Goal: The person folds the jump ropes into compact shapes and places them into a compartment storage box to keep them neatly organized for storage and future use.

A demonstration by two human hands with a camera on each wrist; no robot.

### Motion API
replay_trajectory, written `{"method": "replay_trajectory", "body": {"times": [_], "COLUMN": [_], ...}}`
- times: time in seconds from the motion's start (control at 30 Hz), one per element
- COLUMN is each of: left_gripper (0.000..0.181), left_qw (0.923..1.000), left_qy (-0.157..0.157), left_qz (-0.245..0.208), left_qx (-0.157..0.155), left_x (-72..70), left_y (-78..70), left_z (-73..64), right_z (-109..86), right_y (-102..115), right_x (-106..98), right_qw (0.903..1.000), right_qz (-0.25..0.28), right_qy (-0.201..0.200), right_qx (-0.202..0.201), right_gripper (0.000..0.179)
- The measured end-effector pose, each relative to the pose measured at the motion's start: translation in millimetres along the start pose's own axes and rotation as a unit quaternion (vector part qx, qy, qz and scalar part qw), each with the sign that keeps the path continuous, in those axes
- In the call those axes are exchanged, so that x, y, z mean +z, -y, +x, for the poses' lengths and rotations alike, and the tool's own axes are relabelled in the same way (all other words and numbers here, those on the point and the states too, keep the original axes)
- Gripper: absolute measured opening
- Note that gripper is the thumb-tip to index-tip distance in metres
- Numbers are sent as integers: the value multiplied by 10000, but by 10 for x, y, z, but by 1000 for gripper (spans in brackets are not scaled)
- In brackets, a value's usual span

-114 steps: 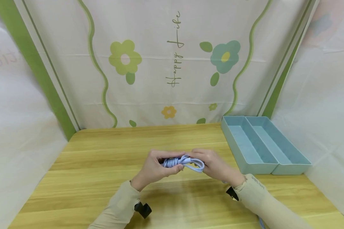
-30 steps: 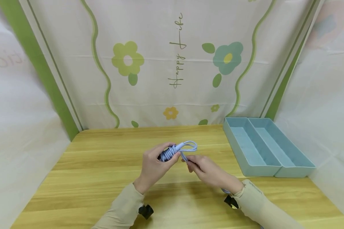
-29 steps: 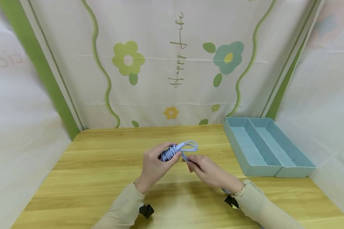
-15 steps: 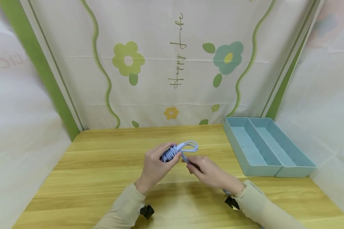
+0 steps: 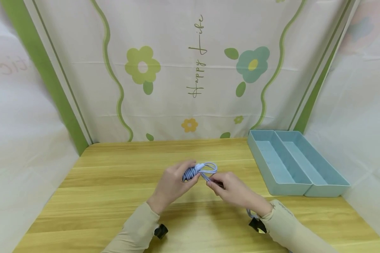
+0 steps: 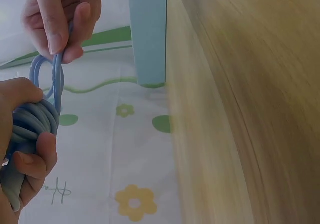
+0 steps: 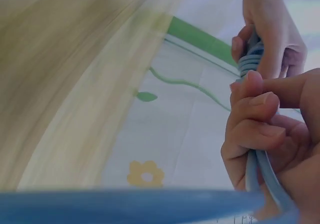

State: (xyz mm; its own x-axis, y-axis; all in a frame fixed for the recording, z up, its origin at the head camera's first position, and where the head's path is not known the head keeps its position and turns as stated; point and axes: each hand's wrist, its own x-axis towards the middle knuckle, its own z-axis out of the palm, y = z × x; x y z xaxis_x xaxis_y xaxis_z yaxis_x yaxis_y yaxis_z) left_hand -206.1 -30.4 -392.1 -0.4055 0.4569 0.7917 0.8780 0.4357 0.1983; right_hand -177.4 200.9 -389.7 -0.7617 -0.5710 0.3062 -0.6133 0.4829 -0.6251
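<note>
A light-blue cable (image 5: 190,173) is wound into a tight bundle, with a loose loop sticking out at its right end. My left hand (image 5: 172,184) grips the bundle between thumb and fingers, above the table. Just to the right, my right hand (image 5: 232,191) pinches the strand that leaves the bundle beside the loop. In the left wrist view the coils (image 6: 37,116) sit in the curled left fingers, with the right hand (image 6: 62,22) on the doubled strand. The right wrist view shows two cable lengths running down from the right hand (image 7: 265,124), and a blurred blue stretch crosses close to the lens.
Two light-blue bins (image 5: 291,189) stand side by side at the table's right, their insides bare. A wooden table (image 5: 114,196) lies under both hands. Printed white curtains (image 5: 171,105) close off the back and sides. Part of the cable hangs by the right wrist (image 5: 251,213).
The right hand has shifted from the loop to the strand beside it. Over the last half second the bundle has dropped slightly and tilted flatter, while both hands keep their hold.
</note>
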Motion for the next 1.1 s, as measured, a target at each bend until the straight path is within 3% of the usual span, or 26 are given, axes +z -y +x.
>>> {"method": "replay_trajectory", "body": {"times": [0.2, 0.77, 1.1], "left_gripper": [32, 38, 28], "left_qw": [9994, 9879, 9915], "left_qy": [232, 459, 493], "left_qz": [76, 1194, 865], "left_qx": [241, 881, 835], "left_x": [17, 83, 100], "left_y": [5, -83, -50], "left_z": [6, -33, -62], "right_z": [-10, -23, -25], "right_y": [26, 66, 68], "right_x": [-30, -6, -8], "right_qw": [9991, 9973, 9947], "right_qz": [385, 649, 917], "right_qy": [15, 287, 416], "right_qx": [164, -208, -218], "right_gripper": [24, 17, 20]}}
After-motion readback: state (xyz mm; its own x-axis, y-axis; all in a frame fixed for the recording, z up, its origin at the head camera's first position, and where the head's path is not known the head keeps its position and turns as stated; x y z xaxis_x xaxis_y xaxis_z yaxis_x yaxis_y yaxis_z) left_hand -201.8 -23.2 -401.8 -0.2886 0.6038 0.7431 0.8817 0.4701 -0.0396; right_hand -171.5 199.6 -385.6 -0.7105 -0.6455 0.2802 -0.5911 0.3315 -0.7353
